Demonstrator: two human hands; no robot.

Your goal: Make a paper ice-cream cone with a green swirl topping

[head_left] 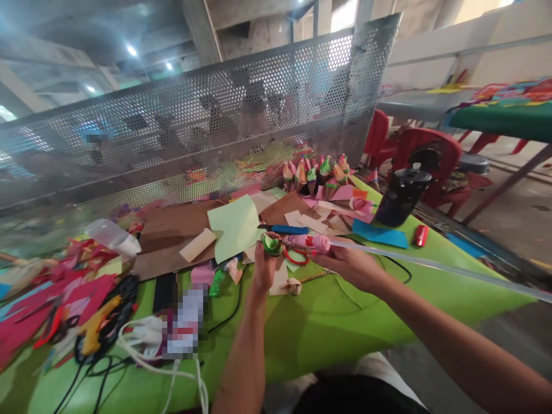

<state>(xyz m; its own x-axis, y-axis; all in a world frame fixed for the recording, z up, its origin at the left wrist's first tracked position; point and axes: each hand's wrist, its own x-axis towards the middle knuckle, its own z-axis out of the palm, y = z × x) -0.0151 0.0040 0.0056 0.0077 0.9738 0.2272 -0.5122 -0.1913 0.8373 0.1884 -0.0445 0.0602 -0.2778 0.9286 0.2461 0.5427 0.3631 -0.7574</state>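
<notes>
My left hand [263, 269] is closed around a rolled green paper piece [272, 245], whose spiral layers face up toward me. Fingers of my right hand [347, 264] wrap a pink glue gun [304, 242], its front end close beside the green roll; whether they touch I cannot tell. Out of the back of the gun a long clear glue stick [414, 256] runs to the right edge of the view. Below the gun lies a red ring-shaped handle [297, 257]. A pale green paper sheet [233, 228] rests just left of my hands.
Paper cones [313, 178] stand grouped at the back near a perforated metal panel [241, 115]. A black tumbler [401, 195] stands at right. On the left are a yellow glue gun [97, 325], scissors [54, 326], a power strip [149, 333] and loose cords.
</notes>
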